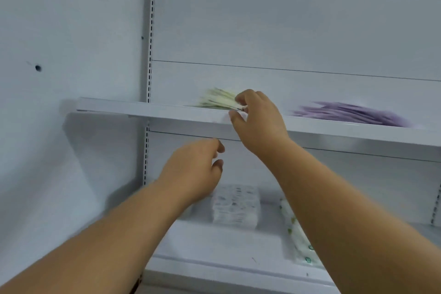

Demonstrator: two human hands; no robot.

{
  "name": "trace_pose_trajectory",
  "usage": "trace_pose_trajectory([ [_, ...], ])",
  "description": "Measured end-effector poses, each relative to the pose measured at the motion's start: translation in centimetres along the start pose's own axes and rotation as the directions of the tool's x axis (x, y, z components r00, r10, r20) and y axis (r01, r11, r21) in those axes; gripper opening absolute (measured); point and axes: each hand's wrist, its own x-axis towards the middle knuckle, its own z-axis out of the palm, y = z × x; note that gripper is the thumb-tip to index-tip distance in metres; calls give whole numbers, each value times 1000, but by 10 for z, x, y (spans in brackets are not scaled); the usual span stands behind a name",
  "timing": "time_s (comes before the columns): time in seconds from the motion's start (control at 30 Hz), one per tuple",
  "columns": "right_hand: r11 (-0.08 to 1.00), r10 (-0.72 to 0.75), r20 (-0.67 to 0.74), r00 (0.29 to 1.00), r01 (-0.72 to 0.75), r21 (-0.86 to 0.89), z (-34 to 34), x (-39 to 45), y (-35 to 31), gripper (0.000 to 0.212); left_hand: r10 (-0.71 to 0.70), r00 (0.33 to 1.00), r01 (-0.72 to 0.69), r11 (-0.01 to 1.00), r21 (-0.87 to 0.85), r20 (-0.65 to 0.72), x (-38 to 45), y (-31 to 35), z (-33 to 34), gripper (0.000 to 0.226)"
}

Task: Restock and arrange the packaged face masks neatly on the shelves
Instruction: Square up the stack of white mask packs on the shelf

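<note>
Head view: white metal upper shelf is the landmark.
Right hand: pinches the fanned stack of pale green mask packets lying on that shelf.
Left hand: below the shelf, loosely curled, holding nothing.
Risk: slippery packets may slide off the front lip if tugged.

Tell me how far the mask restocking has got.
Done: a purple stack lies on the upper shelf, and a white stack and a green-dotted pack sit on the lower shelf. In hand: the right hand pinches the fanned green stack at the shelf's front edge; the left hand hovers below, holding nothing. Left: squaring the fanned stacks and filling bare shelf space.
</note>
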Motion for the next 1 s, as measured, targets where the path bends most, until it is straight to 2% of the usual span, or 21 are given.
trace_pose_trajectory([
  [0.1, 998, 9, 3, 1000, -9, -64, 13, 42, 6, 36, 48, 998, -49, 998, -35, -45, 33, -19, -8, 28],
  [0.17, 992, 61, 52, 997, -54, -114, 21, 68, 12, 42, 80, 994, -84, 995, -49, -75, 51, -30, -11, 25],
  [0.27, 971, 170, 220, 961, -125, -203, 23, 96, 15, 55, 109, 987, -119, 990, -78, -121, 62, -35, -11, 22],
  [0.37, 953, 203, 360, 911, -98, -287, 23, 125, 11, 59, 93, 984, -110, 987, -113, -149, 72, -41, -11, 20],
  [0.53, 901, 233, 443, 866, -21, -433, 29, 153, 12, 62, 63, 994, -71, 994, -86, -91, 84, -36, -21, 17],
  [0.67, 901, 253, 505, 825, -10, -434, 42, 153, 20, 63, 32, 999, -34, 994, -106, -19, 92, -33, -33, 12],
  [0.77, 901, 211, 487, 848, 25, -433, 49, 152, 25, 49, 15, 1000, -17, 990, -137, -12, 98, -33, -37, 11],
  [0.87, 886, 155, 399, 904, 52, -461, 53, 156, 30, 16, 10, 1000, -10, 993, -117, -3, 104, -34, -38, 11],
  [0.9, 879, 148, 367, 918, 48, -475, 54, 157, 31, 12, 13, 1000, -13, 994, -105, -1, 106, -34, -38, 11],
  [1.0, 879, 156, 260, 953, -13, -478, 54, 159, 33, 21, 31, 999, -32, 997, -74, -19, 116, -33, -41, 13],
])
